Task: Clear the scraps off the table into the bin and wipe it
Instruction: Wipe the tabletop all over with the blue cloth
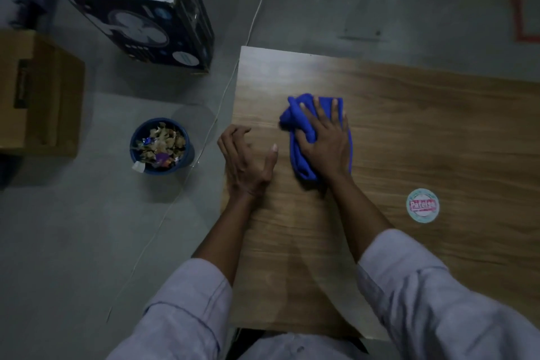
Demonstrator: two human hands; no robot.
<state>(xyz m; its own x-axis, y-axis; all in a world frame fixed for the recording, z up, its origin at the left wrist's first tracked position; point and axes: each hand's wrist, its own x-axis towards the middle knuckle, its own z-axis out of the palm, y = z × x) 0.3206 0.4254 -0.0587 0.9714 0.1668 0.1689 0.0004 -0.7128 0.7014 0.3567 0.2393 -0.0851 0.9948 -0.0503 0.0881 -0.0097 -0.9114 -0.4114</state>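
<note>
Wood table: crumpled blue cloth under spread right grip; left grip relaxed, empty.

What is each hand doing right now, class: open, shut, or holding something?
Left hand: open, fingers loosely curled, resting on the table, holding nothing.
Right hand: open, fingers straight, pressing the blue cloth flat.

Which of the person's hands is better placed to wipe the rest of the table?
The right hand: it lies flat on the blue cloth on the table, with most of the bare wood to its right. The left hand rests near the table's left edge with nothing in it.
</note>
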